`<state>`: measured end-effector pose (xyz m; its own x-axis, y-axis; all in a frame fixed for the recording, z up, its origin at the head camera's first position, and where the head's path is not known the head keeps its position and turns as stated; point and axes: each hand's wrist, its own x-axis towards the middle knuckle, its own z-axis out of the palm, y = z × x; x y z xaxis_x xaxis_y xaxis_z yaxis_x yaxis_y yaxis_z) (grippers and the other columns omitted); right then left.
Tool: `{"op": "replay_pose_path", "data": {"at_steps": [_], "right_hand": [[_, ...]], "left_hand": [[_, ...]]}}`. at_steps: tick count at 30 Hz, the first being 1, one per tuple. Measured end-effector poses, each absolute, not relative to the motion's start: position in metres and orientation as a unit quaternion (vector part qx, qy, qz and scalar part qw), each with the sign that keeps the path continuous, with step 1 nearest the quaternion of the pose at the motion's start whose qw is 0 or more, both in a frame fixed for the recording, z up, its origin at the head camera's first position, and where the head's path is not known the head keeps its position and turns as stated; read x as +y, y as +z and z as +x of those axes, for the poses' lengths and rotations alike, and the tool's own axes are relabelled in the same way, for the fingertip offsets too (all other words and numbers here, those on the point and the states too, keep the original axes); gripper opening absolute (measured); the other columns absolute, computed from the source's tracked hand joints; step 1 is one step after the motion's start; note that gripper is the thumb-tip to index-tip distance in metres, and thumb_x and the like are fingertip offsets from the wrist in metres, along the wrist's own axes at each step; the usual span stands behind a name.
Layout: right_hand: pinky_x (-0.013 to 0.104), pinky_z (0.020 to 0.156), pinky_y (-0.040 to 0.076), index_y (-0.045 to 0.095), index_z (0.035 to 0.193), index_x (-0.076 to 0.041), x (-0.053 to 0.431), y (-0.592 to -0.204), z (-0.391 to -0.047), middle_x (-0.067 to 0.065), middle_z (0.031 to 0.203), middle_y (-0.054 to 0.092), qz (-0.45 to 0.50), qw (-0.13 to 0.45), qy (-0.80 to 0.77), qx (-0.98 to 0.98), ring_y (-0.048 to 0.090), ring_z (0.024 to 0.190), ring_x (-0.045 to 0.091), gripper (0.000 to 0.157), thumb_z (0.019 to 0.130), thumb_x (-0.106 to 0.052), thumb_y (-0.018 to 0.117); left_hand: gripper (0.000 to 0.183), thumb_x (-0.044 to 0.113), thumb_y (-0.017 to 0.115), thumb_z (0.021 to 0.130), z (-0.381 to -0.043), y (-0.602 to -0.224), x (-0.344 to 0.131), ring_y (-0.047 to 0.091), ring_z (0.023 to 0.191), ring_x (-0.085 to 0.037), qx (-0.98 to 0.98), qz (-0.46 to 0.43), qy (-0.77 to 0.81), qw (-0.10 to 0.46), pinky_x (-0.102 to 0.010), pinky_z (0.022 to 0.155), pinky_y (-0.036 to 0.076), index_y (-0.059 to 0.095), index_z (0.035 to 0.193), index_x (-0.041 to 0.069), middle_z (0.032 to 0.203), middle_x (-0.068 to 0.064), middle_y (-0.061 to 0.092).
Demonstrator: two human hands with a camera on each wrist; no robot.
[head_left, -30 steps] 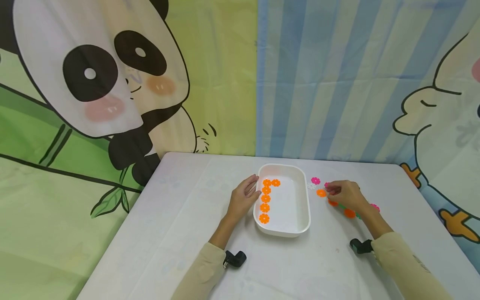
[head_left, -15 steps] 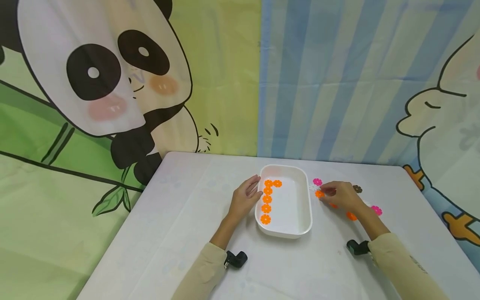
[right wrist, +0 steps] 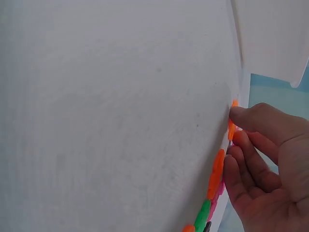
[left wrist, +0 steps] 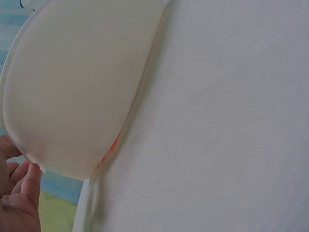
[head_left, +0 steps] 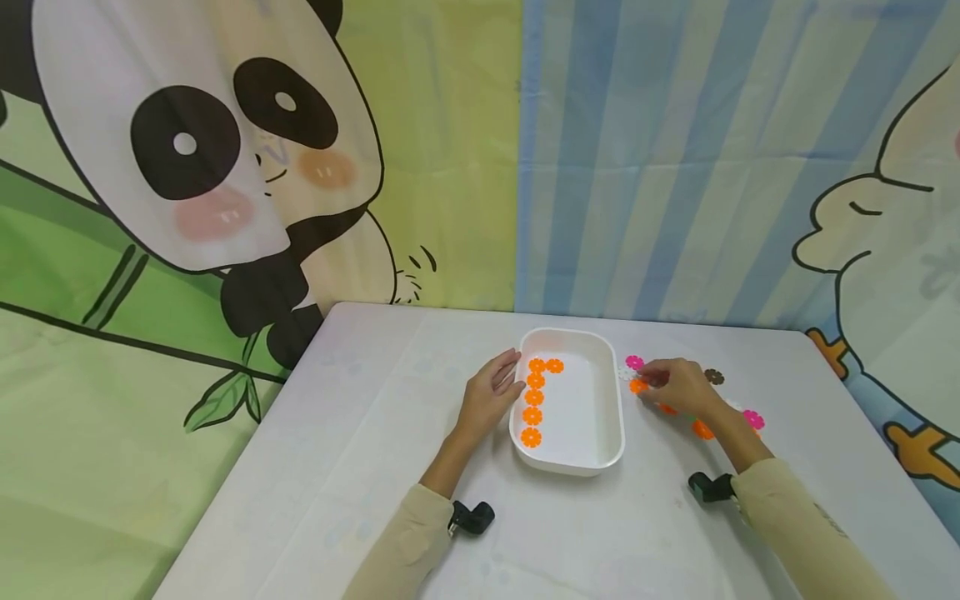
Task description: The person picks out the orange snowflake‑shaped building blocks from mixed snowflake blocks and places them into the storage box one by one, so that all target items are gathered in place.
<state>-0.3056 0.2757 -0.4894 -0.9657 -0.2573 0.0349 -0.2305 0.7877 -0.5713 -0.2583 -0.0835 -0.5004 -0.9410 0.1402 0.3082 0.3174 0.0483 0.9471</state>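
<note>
A big panda [head_left: 225, 167] is drawn on a creased wall cloth [head_left: 450, 100].

Green leaves [head_left: 225, 407] hang under the panda. Right of it is a yellow-green part [head_left: 450, 233], then blue stripes [head_left: 645, 158], then a white animal [head_left: 903, 308] with orange feet [head_left: 924, 451]. Below it, to the right, is a white surface [head_left: 375, 433].

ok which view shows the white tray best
The head view: it shows nearly the whole white tray from above, with six orange flower pieces inside. The left wrist view shows mostly its outer side, cut off by the frame; the right wrist view only part of it, top right.
</note>
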Motion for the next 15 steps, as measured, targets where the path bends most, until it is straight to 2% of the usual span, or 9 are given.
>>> {"op": "replay_pose_path", "data": {"at_steps": [3,10,15], "right_hand": [[0.037,0.075,0.058,0.071,0.110,-0.002,0.274,-0.489,-0.305,0.007,0.091,0.065,-0.132,0.015,-0.302,0.944,0.057,0.083,0.024,0.037,0.077,-0.013,0.082],[0.040,0.073,0.062,0.071,0.110,-0.002,0.266,-0.489,-0.301,0.012,0.100,0.065,-0.151,0.002,-0.305,0.940,0.063,0.087,0.028,0.036,0.075,0.000,0.079],[0.039,0.073,0.062,0.071,0.111,-0.003,0.262,-0.490,-0.296,0.013,0.103,0.066,-0.160,0.006,-0.303,0.939,0.065,0.088,0.028,0.036,0.076,0.001,0.079]], "left_hand": [[0.057,-0.001,0.068,0.089,-0.261,-0.504,-0.083,0.051,0.129,-0.020,-0.721,-0.164,-0.669,0.073,-0.026,0.099,0.047,0.045,0.142,-0.002,0.141,-0.009,0.053],[0.057,-0.002,0.068,0.089,-0.262,-0.503,-0.083,0.051,0.128,-0.018,-0.718,-0.163,-0.674,0.070,-0.025,0.099,0.047,0.046,0.142,-0.002,0.140,-0.007,0.053],[0.057,0.002,0.069,0.090,-0.260,-0.503,-0.083,0.051,0.128,-0.016,-0.723,-0.148,-0.671,0.065,-0.025,0.099,0.047,0.047,0.142,0.001,0.140,-0.004,0.054]]}}
